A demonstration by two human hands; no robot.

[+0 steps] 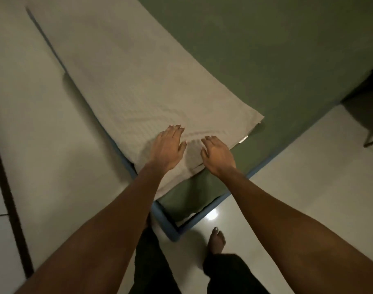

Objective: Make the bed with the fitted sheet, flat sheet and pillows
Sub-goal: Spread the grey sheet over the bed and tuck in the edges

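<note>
A dark strip (9, 198) runs down the left edge over pale floor (54, 134). A blue frame (164, 221) borders the bed, its corner at lower centre. The cream flat sheet (122, 77), folded into a long band, lies diagonally from upper left to centre. The left hand (168, 147) lies flat on its near end, fingers straight, gripping nothing. The right hand (217, 154) rests just beside it at the fold's edge, fingers spread, likewise holding nothing. The green fitted sheet (266, 49) covers the mattress beneath. A bare foot (217, 240) stands below; dark furniture (370, 102) sits far right.
</note>
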